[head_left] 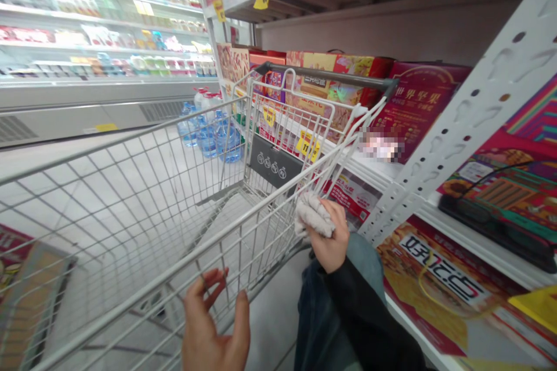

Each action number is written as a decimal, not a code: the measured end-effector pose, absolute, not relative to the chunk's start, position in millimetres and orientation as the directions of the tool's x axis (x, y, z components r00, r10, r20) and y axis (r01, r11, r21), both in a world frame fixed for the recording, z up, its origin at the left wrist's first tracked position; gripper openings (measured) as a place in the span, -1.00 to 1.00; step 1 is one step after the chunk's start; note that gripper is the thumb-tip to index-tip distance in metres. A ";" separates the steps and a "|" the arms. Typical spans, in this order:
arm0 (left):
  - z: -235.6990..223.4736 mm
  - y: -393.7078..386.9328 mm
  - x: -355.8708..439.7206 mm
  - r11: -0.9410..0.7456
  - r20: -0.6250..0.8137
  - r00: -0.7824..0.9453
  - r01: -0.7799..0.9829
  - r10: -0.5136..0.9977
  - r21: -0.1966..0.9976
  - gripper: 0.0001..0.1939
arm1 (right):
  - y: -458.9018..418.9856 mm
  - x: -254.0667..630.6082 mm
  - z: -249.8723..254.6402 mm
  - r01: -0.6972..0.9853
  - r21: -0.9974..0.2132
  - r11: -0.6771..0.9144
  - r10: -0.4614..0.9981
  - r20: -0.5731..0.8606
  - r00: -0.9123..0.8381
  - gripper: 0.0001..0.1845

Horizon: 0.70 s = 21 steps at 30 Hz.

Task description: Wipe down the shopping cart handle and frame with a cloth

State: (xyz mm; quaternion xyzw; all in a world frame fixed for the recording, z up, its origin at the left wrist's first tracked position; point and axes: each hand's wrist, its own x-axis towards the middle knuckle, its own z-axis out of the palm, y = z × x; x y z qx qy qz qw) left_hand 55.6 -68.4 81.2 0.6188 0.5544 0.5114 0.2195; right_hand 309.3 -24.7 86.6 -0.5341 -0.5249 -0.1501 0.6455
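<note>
A wire shopping cart (174, 269) spans the view, its dark handle (331, 76) at the far end near the shelf. My right hand (333, 240) is closed on a folded, light grey cloth (314, 214), which it holds against the cart's near side wires, close to the handle end. Beside the same side panel, nearer to me, my left hand (215, 324) has its fingers apart and curled, with nothing in them. Its fingertips are close to the wires; whether they touch cannot be made out. Inside the cart, a dark panel with round symbols (274, 162) sits on the folding seat.
Shelves with gift boxes (422, 101) and yellow price tags stand on the right, close to my arm, with a perforated white upright (435, 151). Large blue water bottles (221, 133) stand on the floor beyond the cart. A refrigerated display (100, 40) runs along the back left.
</note>
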 end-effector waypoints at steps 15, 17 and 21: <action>83.2 -63.4 56.4 -0.322 0.407 -0.110 0.443 0.907 0.837 -0.41 | -23.5 306.1 71.5 0.806 -0.476 0.352 0.357 0.864 0.354 -0.51; 83.0 -63.2 56.3 -0.331 0.416 -0.114 0.436 0.902 0.837 -0.41 | -16.5 315.5 92.6 0.813 -0.468 0.345 0.275 0.879 0.390 -0.48; 84.7 -64.3 58.2 -0.317 0.402 -0.126 0.426 0.907 0.847 -0.42 | -6.2 328.0 106.7 0.838 -0.429 0.337 0.228 0.901 0.369 -0.48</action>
